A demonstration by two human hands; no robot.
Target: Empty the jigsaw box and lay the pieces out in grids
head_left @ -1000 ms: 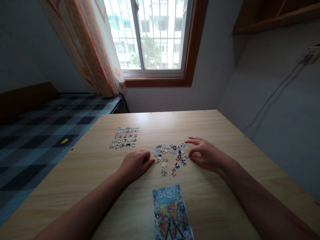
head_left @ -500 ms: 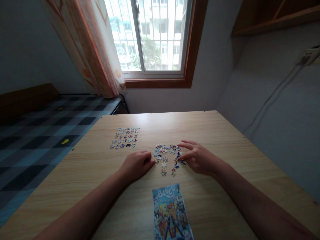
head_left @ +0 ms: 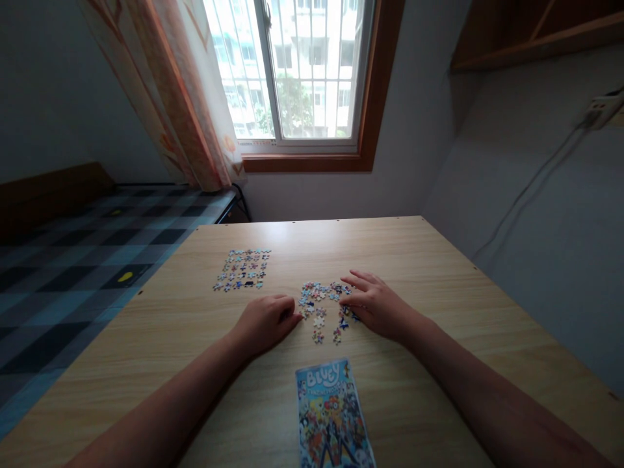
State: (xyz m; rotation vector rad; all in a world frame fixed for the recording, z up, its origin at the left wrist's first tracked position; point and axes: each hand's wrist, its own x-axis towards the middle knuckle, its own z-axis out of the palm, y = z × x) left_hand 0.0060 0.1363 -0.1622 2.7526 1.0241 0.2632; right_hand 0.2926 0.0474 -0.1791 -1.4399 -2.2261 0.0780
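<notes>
Jigsaw pieces (head_left: 319,292) lie in a loose cluster at the middle of the table, mostly light blue, with darker blue ones on the right. My left hand (head_left: 267,322) rests curled on the tabletop at the cluster's left edge, thumb tip beside the pieces. Nothing shows in its folded fingers. Over the dark pieces on the right, my right hand (head_left: 375,304) hovers with fingers spread; its palm hides some of them. Whether a fingertip touches a piece is not clear. Separate jigsaw pieces stand in neat spaced rows (head_left: 251,266) farther left.
A colourful Bluey picture box or sheet (head_left: 334,416) lies near me between my forearms. The wooden table (head_left: 439,273) reaches toward a barred window (head_left: 312,71). To the left is a bed with a checked cover (head_left: 166,227); a cable (head_left: 526,188) hangs on the right wall.
My right hand has shifted a little left, farther over the dark pieces. My left hand stays where it was. The whole view has moved very slightly.
</notes>
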